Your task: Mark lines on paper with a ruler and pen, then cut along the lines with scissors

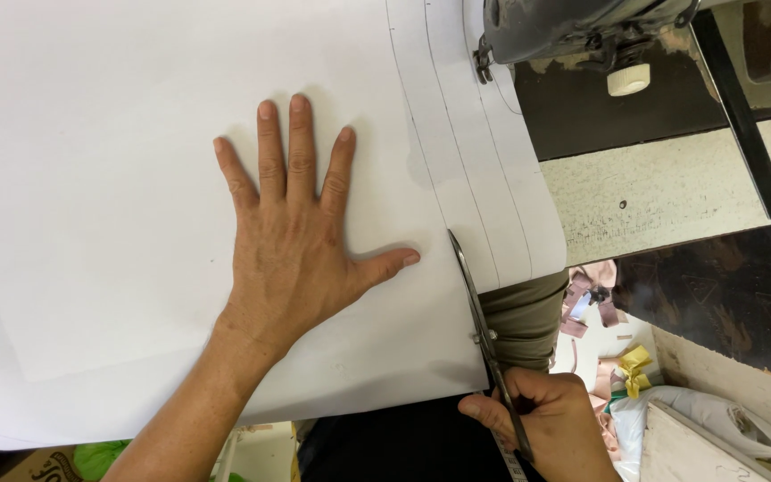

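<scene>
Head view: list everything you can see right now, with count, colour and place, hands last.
Large white paper sheet: one, white with thin drawn pencil lines near its right edge, covering most of the table.
Metal scissors: one pair, grey steel, cutting into the paper's lower right edge.
Dark sewing machine: one, black, top right.
Worn work table: one, off-white speckled top, right of the paper.
Olive cloth: one piece, olive green, under the paper's right edge.
Fabric scraps: several, pink and yellow, on the floor at lower right.
Left hand: flat on the paper, fingers spread.
Right hand: bottom right, gripping the scissors' handles.
</scene>
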